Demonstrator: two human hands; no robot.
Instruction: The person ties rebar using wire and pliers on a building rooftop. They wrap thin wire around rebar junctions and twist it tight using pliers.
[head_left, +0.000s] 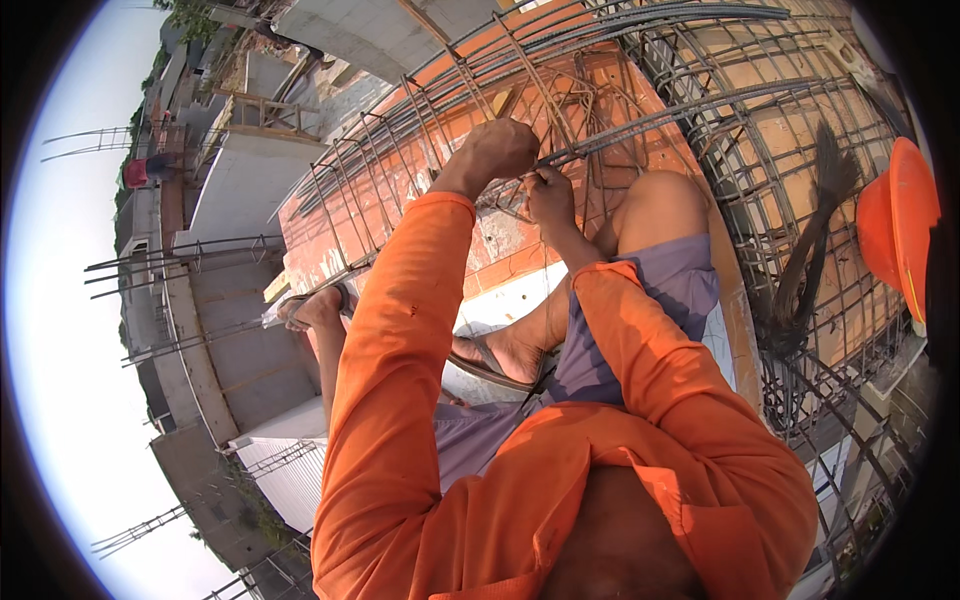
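My left hand is curled into a fist, its fingers against a long ribbed steel bar; whatever lies inside the fist is hidden. Just below and right of it, my right hand has bent fingers close to the same bar, nearly touching the left. A fine wire hangs under the right hand, but I cannot tell if it is held. Bent steel stirrups stand along the bars on a worn orange-painted panel. Loose bent rods are tangled beyond my hands.
To the right, a bundle of dark tie wire hangs over rebar mesh, near an orange hard hat. My sandaled foot rests on a white surface. Protruding rebar and concrete walls lie left; a distant person is there.
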